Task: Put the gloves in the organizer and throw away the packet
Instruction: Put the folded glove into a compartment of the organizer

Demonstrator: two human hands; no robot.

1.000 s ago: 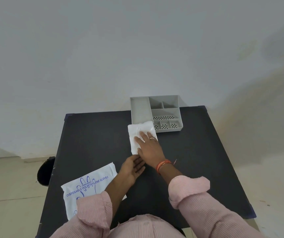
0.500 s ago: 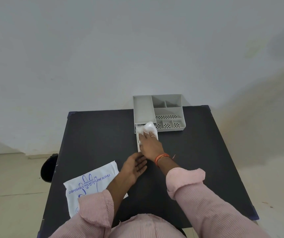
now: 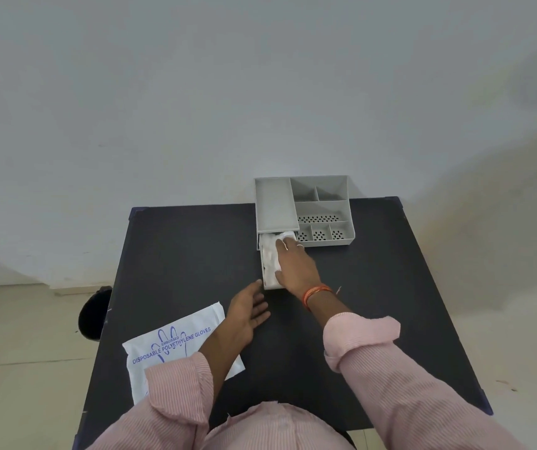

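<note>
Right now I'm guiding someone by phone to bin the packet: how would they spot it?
Start at the black table; the grey organizer sits at its far edge by the wall. The packet lies at the opposite, near-left corner, partly under the left sleeve. It is the only flat white bag with blue print, reading "Disposable Polyethylene Gloves".

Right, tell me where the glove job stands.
Done: the gloves are out of the packet and lie in the pulled-out drawer of the organizer. In hand: the right hand presses them down, while the left hand rests open on the table just short of the drawer front. Left: the drawer is open, and the packet lies on the table, not thrown away.
</note>
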